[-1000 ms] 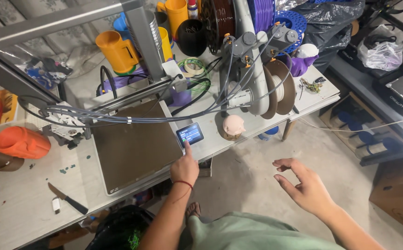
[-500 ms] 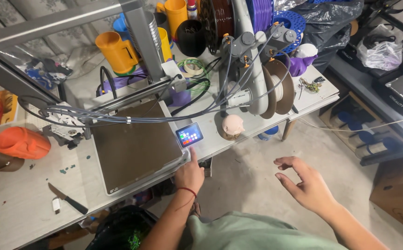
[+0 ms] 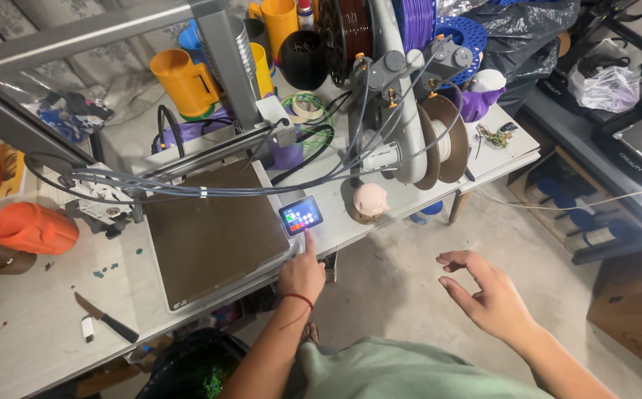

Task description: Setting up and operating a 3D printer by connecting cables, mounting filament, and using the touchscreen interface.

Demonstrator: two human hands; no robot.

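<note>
A 3D printer stands on the white table (image 3: 33, 325), with a dark brown build plate (image 3: 214, 233) and a small lit touchscreen (image 3: 301, 216) at its front right corner. My left hand (image 3: 302, 270) has its index finger stretched out, the tip just below the touchscreen's lower edge; whether it touches is unclear. A red string is tied around that wrist. My right hand (image 3: 483, 292) hovers over the floor to the right, fingers spread, holding nothing.
Filament spools (image 3: 439, 140) hang on a white holder behind the screen. A pink printed figure (image 3: 370, 201) sits beside it. An orange printed object (image 3: 33, 229) and a black-handled knife (image 3: 107, 319) lie left. Cardboard box (image 3: 631, 318) on the floor at right.
My left hand has slid down from the touchscreen, which is now fully visible. My right hand has dropped slightly and its fingers have curled a little.
</note>
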